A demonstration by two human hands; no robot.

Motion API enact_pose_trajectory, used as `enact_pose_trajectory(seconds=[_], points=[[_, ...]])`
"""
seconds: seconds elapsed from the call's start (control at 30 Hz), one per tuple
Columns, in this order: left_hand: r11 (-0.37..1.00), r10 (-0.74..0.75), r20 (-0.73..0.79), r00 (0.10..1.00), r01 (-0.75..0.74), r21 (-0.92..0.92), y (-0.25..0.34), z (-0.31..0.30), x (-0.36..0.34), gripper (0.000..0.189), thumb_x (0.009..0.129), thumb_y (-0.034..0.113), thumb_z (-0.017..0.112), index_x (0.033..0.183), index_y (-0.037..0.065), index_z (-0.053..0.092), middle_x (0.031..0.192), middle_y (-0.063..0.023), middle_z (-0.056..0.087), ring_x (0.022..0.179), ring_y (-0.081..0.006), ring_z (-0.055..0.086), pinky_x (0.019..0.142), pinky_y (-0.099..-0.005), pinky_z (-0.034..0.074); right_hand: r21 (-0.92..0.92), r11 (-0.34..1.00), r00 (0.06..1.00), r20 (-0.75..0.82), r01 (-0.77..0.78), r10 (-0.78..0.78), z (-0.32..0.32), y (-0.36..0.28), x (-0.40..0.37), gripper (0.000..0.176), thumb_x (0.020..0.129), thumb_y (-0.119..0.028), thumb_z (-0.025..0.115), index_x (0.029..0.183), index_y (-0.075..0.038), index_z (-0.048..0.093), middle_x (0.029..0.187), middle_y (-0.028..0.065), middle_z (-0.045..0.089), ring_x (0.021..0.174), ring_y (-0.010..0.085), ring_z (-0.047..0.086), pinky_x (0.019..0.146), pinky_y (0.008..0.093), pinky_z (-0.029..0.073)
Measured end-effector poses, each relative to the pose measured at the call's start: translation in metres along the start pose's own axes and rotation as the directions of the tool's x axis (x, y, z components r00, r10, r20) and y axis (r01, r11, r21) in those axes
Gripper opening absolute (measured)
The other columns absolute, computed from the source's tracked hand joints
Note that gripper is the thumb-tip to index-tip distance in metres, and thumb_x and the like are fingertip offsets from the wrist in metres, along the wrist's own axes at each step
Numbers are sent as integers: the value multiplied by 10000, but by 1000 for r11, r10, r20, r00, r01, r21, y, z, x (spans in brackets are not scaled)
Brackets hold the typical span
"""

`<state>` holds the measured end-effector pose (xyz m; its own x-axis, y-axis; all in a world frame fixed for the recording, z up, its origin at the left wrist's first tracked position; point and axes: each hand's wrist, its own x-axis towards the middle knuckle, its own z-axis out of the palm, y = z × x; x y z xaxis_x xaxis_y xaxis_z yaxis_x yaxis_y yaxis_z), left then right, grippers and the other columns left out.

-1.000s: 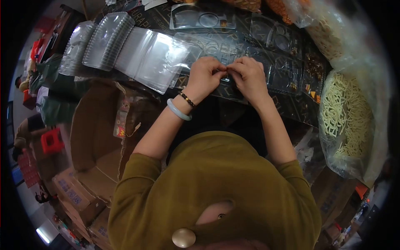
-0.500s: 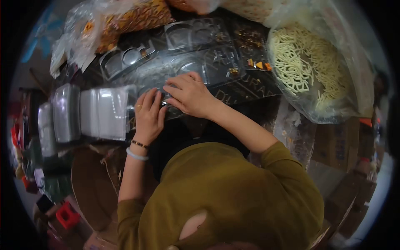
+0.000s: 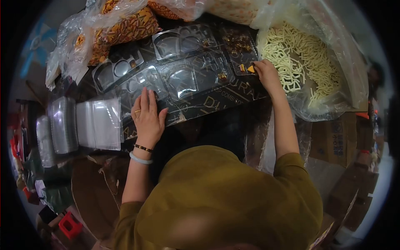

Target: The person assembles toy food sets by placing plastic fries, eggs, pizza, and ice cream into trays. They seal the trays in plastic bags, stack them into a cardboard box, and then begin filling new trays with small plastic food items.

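Note:
My left hand [image 3: 148, 118] lies palm down with fingers stretched out, its fingertips at the near edge of a clear plastic tray [image 3: 143, 79]. My right hand [image 3: 266, 75] reaches to the right side of the board, its fingers pinched together beside a small orange-yellow triangular piece [image 3: 251, 69]. What the pinch holds, if anything, is hidden. Another small orange-and-brown piece [image 3: 242, 67] lies just left of it. A larger clear moulded tray [image 3: 193, 77] with a few small gold bits sits between my hands.
Pale, stick-like pieces [image 3: 285, 54] fill an open plastic bag on the right. Bags of orange pieces [image 3: 129, 27] stand at the back left. Clear plastic sleeves [image 3: 100, 123] lie stacked at the left. Dark printed board [image 3: 216, 104] covers the work surface. Small gold bits [image 3: 238, 43] lie at the back.
My right hand has left the tray beside my left hand and moved right to the small orange-yellow pieces. My left hand stays near the tray, its fingers straighter.

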<state>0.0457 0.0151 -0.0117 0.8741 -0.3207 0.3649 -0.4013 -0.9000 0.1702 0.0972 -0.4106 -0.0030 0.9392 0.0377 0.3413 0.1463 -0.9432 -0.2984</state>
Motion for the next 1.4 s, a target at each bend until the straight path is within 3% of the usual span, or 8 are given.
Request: enact_pose_trajectory(seconds=[0.37, 0.57, 0.7, 0.77, 0.9, 1.1, 1.27, 1.4], points=[[982, 114, -79, 990, -124, -145, 25, 30, 111, 550, 861, 367, 617, 1272, 18, 507, 1377, -199, 423, 1298, -377, 365, 1079, -535, 239, -134, 938, 810, -475, 320, -344, -12, -50, 66, 240, 828, -2, 643, 1068, 0, 624, 930, 131, 613, 837, 305, 608, 726, 361, 503], [984, 121, 73, 990, -110, -138, 28, 41, 137, 552, 898, 404, 569, 1301, 35, 492, 1364, -207, 438, 1302, -386, 367, 1057, -591, 246, 464, 886, 985, -155, 3, 78, 12, -74, 112, 204, 857, -132, 673, 1029, -23, 670, 898, 69, 691, 773, 134, 643, 686, 268, 497], [984, 114, 170, 979, -88, -156, 32, 44, 144, 544, 899, 404, 566, 1295, 37, 503, 1338, -187, 474, 1293, -362, 387, 1054, -585, 257, 417, 897, 981, -173, 150, -84, 65, -105, 157, 174, 824, -208, 660, 929, -76, 704, 903, 124, 688, 799, 307, 657, 703, 376, 514], [985, 118, 162, 980, -94, -147, 33, 46, 140, 536, 898, 402, 569, 1286, 37, 513, 1319, -183, 496, 1283, -345, 403, 1054, -582, 262, 101, 955, 954, -143, 279, -264, 90, -107, 176, 183, 823, -235, 640, 923, -99, 711, 917, 127, 685, 845, 327, 641, 747, 404, 506], [978, 125, 137, 983, -99, -183, 29, 39, 135, 525, 886, 392, 588, 1268, 37, 530, 1318, -194, 491, 1266, -367, 417, 1058, -583, 250, 248, 947, 972, -169, 203, -164, 60, -83, 163, 220, 843, -197, 660, 1001, -48, 693, 893, 125, 674, 843, 242, 650, 766, 330, 495], [958, 185, 43, 982, -171, -229, 27, 38, 162, 499, 876, 384, 608, 1210, 17, 556, 1320, -214, 477, 1264, -397, 406, 1035, -589, 278, 280, 921, 838, 540, -270, 81, -19, -13, 63, 222, 810, -41, 668, 1030, -12, 670, 885, 53, 628, 809, 141, 604, 716, 285, 485], [779, 161, -19, 987, -138, -612, 37, 5, 161, 482, 864, 332, 655, 1199, -4, 572, 1312, -222, 498, 1222, -408, 457, 1025, -475, 364, 351, 912, 931, 358, -210, 76, 7, 3, 36, 216, 834, -30, 634, 1044, 16, 633, 897, 85, 616, 808, 180, 605, 732, 277, 478], [530, 235, -435, 869, -490, -692, 43, -108, 173, 520, 855, 145, 659, 1307, -30, 471, 1308, -254, 501, 1176, -348, 539, 969, -397, 451, 421, 902, 973, 232, -98, -2, 0, -23, 44, 235, 856, -22, 619, 1088, 7, 615, 906, 88, 598, 752, 149, 592, 675, 262, 475]])
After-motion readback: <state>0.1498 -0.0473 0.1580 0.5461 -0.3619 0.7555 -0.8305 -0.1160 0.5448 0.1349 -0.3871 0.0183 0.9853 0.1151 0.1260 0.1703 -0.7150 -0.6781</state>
